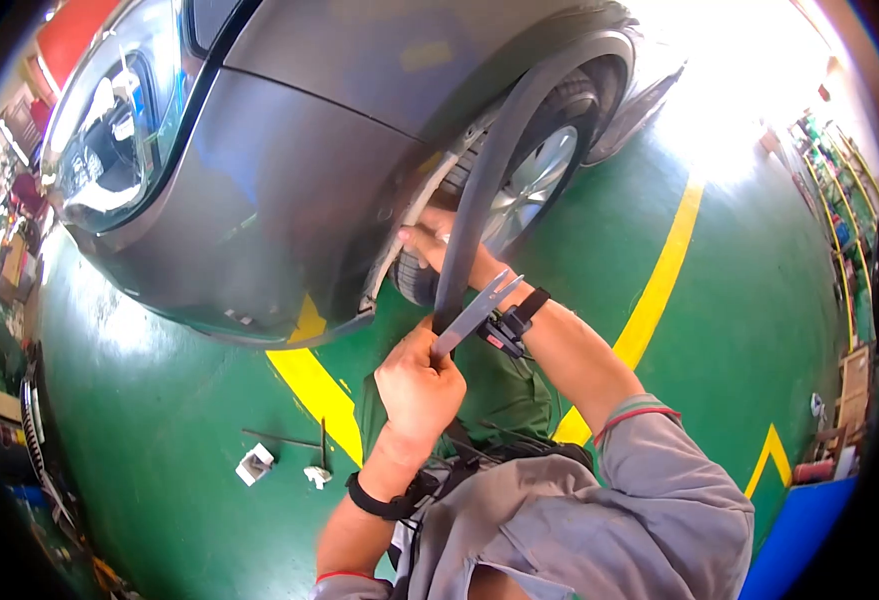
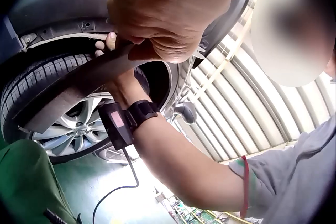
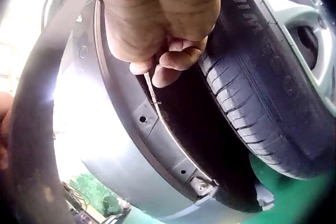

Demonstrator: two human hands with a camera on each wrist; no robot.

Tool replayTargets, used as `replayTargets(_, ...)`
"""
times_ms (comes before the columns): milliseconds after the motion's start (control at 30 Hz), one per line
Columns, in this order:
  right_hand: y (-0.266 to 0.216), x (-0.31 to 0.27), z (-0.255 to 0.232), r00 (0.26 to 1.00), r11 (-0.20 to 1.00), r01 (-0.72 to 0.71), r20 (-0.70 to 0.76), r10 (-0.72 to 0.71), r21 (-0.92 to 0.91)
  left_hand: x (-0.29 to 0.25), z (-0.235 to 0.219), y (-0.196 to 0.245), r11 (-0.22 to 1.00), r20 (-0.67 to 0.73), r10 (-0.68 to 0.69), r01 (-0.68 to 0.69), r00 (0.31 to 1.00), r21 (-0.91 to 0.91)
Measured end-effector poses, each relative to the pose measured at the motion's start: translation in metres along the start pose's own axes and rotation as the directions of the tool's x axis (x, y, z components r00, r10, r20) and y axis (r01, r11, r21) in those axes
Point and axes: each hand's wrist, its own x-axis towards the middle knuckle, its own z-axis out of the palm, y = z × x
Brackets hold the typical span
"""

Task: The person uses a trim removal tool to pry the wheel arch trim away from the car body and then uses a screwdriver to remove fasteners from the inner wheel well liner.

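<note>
A dark curved wheel-arch trim (image 1: pixel 472 215) hangs partly detached from the grey car's arch. Its lower end is gripped by the left hand (image 1: pixel 419 385), which also holds a flat grey forked tool (image 1: pixel 471 318). The right hand (image 1: pixel 439 240) reaches behind the trim to the arch edge. In the right wrist view, the right hand (image 3: pixel 163 22) pinches the thin edge of the liner (image 3: pixel 157 106) between thumb and fingers, beside the tyre (image 3: pixel 252 92). The left wrist view has the left hand (image 2: pixel 163 14) curled over the trim (image 2: pixel 73 90).
The car's bumper (image 1: pixel 269 210) is left of the wheel (image 1: pixel 534 185). On the green floor lie a small white box (image 1: pixel 254 464), a thin rod (image 1: pixel 279 438) and a white scrap (image 1: pixel 317 477). Shelving (image 1: pixel 839 230) stands at the far right, near a blue object (image 1: pixel 804 530).
</note>
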Motion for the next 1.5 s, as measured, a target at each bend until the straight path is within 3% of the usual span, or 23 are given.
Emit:
replayTargets(67,-0.014,-0.004,-0.003,0.988,0.984,-0.146,0.040,0.151,-0.102,0.002,0.000,-0.001,1.000,0.001,0.017,-0.017,1.000,-0.003)
replayTargets(167,-0.021,-0.006,-0.006,0.989,0.976,-0.147,-0.009,0.148,-0.163,0.002,0.000,-0.008,1.000,0.026,0.016,-0.016,1.000,0.020)
replayTargets(233,-0.030,-0.004,-0.009,0.985,0.985,-0.105,-0.149,0.085,-0.137,0.005,-0.003,-0.012,0.999,0.074,-0.041,0.040,0.996,0.015)
replayTargets(333,-0.065,-0.002,-0.017,0.948,0.993,-0.082,-0.314,0.051,-0.084,0.005,-0.005,-0.013,1.000,0.083,0.006,-0.008,0.997,0.025)
replayTargets(400,-0.064,0.002,-0.021,0.947,0.998,0.002,-0.320,-0.023,-0.065,0.005,-0.007,-0.015,0.999,0.096,0.026,-0.029,0.995,0.029)
replayTargets(500,-0.062,0.003,-0.019,0.965,0.993,-0.016,-0.258,0.047,0.118,0.006,-0.008,-0.017,0.999,0.118,0.035,-0.037,0.992,0.019)
replayTargets(667,-0.054,0.006,-0.017,0.959,0.990,-0.010,-0.279,0.050,0.143,0.009,-0.012,-0.014,0.999,0.161,0.031,-0.025,0.986,-0.038)
replayTargets(733,-0.049,0.008,-0.022,0.976,0.998,0.048,-0.212,-0.053,-0.028,0.009,-0.011,-0.018,0.998,0.140,0.056,-0.051,0.989,-0.040)
replayTargets(800,-0.048,0.009,-0.023,0.978,0.999,0.009,-0.208,-0.002,0.032,0.010,-0.011,-0.018,0.998,0.149,0.050,-0.042,0.988,-0.053)
replayTargets(867,-0.043,0.011,-0.023,0.970,0.994,0.104,-0.226,-0.092,0.041,0.009,-0.012,-0.020,0.998,0.163,0.045,-0.037,0.986,-0.056)
replayTargets(1000,-0.031,0.015,-0.026,0.978,0.984,0.103,-0.193,-0.073,0.147,0.011,-0.014,-0.017,0.998,0.162,0.031,-0.021,0.986,-0.064)
replayTargets(1100,-0.027,0.016,-0.022,0.965,0.960,0.147,-0.246,-0.087,0.239,0.011,-0.011,-0.018,0.998,0.143,0.008,0.001,0.990,-0.067)
replayTargets(1167,-0.033,0.015,-0.024,0.972,0.999,0.008,-0.236,0.003,0.048,0.011,-0.009,-0.018,0.999,0.126,0.039,-0.035,0.991,-0.032)
replayTargets(1200,-0.034,0.012,-0.024,0.968,0.998,0.021,-0.252,-0.003,0.066,0.011,-0.008,-0.018,0.999,0.104,0.011,-0.007,0.994,-0.036)
replayTargets(1300,-0.036,0.011,-0.022,0.975,0.964,-0.050,-0.196,0.104,0.263,0.013,-0.003,-0.019,0.999,0.082,-0.039,0.040,0.996,-0.015)
replayTargets(1333,-0.036,0.011,-0.021,0.989,0.821,-0.022,-0.106,0.100,0.571,0.013,-0.003,-0.019,0.997,0.059,-0.072,0.073,0.996,-0.003)
replayTargets(1400,-0.034,0.008,-0.017,0.975,0.930,0.141,-0.212,-0.071,0.340,0.014,-0.001,-0.013,0.995,0.054,-0.099,0.098,0.994,0.035)
replayTargets(1467,-0.022,0.010,-0.012,0.971,0.909,0.176,-0.221,-0.096,0.377,0.013,0.000,-0.014,0.987,0.045,-0.161,0.162,0.986,-0.018)
replayTargets(1500,-0.016,0.010,-0.009,0.974,0.926,0.128,-0.223,-0.049,0.356,0.011,-0.002,-0.013,0.976,0.066,-0.216,0.215,0.974,0.021)
